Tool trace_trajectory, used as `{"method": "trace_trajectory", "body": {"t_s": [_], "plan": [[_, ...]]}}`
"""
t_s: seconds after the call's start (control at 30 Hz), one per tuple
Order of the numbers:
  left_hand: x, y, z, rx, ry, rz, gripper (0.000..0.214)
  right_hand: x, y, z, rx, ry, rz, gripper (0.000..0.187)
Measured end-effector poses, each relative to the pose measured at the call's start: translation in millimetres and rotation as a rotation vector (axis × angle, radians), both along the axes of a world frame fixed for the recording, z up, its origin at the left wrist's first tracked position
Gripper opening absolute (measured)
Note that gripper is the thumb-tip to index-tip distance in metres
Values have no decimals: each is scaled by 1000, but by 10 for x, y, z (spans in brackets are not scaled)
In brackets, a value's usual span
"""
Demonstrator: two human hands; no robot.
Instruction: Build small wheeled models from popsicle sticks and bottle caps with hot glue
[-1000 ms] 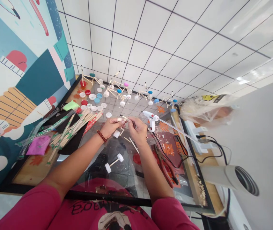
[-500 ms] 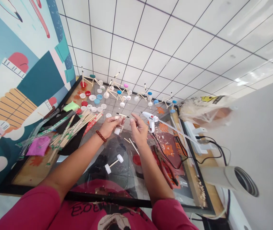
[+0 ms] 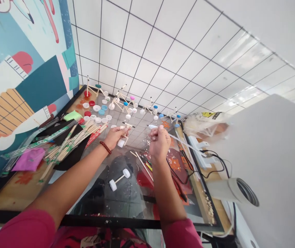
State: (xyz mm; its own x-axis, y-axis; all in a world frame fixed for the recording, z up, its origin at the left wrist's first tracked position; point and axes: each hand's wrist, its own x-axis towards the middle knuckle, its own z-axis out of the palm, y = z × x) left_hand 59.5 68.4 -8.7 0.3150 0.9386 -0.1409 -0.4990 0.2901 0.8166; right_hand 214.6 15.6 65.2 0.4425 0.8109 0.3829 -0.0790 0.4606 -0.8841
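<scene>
A white tiled wall (image 3: 142,41) backs the glass-topped table (image 3: 137,203). At centre, the left hand (image 3: 114,137) pinches a wooden-stick-and-bottle-cap frame (image 3: 121,143) — now its only support, as the right hand (image 3: 160,142) has shifted centre-right to the glue gun (image 3: 152,127), fingers curled — gripping or not, I cannot tell.

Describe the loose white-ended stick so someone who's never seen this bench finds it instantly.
Find the glass-topped table, then its near half between the person's forearms. There a short wooden stick lies slantwise, a white cap on each end, like a dumbbell. Unlike the bare sticks to its right, it has caps; unlike the white-capped frame, it isn't in the left hand.
</scene>
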Motion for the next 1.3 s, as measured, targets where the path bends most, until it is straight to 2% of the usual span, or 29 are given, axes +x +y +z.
{"method": "trace_trajectory", "body": {"t_s": [0.1, 0.17, 0.27, 0.37, 0.43, 0.47, 0.57, 0.63, 0.73, 0.87, 0.93, 1.13, 1.2, 1.3], "plan": [[-7, 18, -25, 13, 1, 4, 40, 27, -56, 141, 46, 26, 25, 42], [-19, 27, -29, 7, -11, 8, 39, 31, -136, 108, -1, -4, -11, 36], [-36, 27, -12, 36, -34, 32, 37, -11, -332, -157, -140, -219, -23, 28], [-33, -5, 26, 57, -41, 51, 34, -69, -552, -507, -176, -472, -32, 28], [-25, -46, 56, 65, -40, 53, 31, -97, -662, -659, -112, -670, -64, 28], [-23, -70, 72, 69, -40, 60, 30, -109, -702, -694, -33, -854, -39, 27], [-37, -145, 121, 70, -48, 111, 25, -132, -782, -675, 242, -1385, 111, 23], [-66, -188, 152, 67, -59, 149, 23, -140, -821, -619, 319, -1526, 160, 23], [-128, -248, 175, 62, -101, 184, 20, -155, -875, -557, 306, -1504, 198, 27], [-197, -334, 129, 34, -165, 204, 16, -187, -923, -530, 329, -1450, 426, 42], [-208, -375, 98, 17, -184, 204, 15, -191, -924, -537, 316, -1474, 479, 40], [-156, -456, 104, 9, -235, 149, 16, -94, -849, -601, 181, -1531, 387, 21], [-143, -482, 129, 7, -245, 140, 17, -50, -820, -608, 142, -1459, 344, 23], [-163, -531, 195, 5, -261, 144, 18, 9, -777, -590, 62, -1254, 188, 24]]}}
